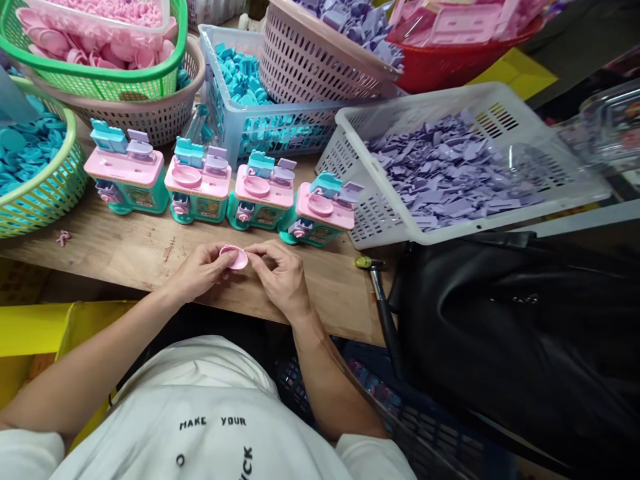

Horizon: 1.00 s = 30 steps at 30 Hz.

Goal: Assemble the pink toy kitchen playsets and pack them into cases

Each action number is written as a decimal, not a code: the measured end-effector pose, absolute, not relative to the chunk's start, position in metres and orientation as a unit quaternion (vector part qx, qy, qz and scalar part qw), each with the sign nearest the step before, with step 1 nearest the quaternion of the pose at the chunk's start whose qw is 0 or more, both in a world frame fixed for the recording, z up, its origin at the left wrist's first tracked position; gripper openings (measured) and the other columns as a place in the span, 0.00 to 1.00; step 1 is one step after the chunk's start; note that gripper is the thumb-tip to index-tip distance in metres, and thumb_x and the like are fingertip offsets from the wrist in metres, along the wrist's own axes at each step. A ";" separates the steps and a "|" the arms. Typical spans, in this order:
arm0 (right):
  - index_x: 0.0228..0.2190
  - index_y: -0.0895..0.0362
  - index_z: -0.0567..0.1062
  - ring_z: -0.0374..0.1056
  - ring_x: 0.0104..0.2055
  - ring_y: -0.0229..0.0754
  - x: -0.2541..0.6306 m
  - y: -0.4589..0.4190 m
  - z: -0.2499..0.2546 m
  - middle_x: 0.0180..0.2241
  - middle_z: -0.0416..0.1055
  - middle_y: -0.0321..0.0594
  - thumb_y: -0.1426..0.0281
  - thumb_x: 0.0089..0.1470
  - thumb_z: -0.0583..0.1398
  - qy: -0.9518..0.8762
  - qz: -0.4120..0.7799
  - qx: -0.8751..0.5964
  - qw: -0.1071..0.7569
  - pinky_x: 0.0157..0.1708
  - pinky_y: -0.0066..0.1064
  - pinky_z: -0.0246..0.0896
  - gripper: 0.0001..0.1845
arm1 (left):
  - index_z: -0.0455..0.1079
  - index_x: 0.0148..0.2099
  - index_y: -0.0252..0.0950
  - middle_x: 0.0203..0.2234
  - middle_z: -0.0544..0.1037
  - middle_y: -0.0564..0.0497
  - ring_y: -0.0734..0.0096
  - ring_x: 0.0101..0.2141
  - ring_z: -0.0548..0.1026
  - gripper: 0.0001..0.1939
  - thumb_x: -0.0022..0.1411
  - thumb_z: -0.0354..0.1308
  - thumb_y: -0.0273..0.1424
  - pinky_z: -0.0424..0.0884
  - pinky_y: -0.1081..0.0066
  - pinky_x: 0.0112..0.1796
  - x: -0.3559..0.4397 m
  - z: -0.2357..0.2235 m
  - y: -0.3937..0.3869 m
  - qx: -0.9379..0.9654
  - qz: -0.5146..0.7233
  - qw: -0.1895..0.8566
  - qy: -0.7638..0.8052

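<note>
My left hand (203, 270) is closed on a small pink oval toy basin (239, 259), thumb on its inside. My right hand (281, 272) pinches at the basin's right rim; whether a small part sits between those fingertips is hidden. Just beyond my hands several toy kitchen counters stand in a row, pink-topped with teal bodies. The leftmost counter (127, 170) has a flat top, while pink basins sit on the second counter (200, 187), the third counter (263, 197) and the rightmost counter (323, 210).
A rubber-headed hammer (383, 293) lies at the table's right edge, beside a black bag (500, 333). Behind are a white basket (350, 173) of purple parts, a blue crate (280, 123) of teal parts and a green basket (115, 80) of pink parts. A pink scrap (63, 237) lies left.
</note>
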State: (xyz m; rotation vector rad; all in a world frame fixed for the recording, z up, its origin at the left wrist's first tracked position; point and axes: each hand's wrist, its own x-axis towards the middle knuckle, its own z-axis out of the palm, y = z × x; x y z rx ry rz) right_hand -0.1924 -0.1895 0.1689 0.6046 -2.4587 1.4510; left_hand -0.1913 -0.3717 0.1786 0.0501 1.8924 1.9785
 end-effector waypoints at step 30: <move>0.36 0.51 0.78 0.77 0.42 0.43 -0.170 -0.214 0.166 0.36 0.81 0.39 0.69 0.64 0.59 -0.848 0.384 0.197 0.306 0.58 0.45 0.63 0.07 | 0.62 0.29 0.37 0.19 0.69 0.52 0.73 0.21 0.66 0.11 0.66 0.46 0.28 0.55 0.72 0.26 -0.172 0.188 -0.348 0.084 0.386 0.009 0.919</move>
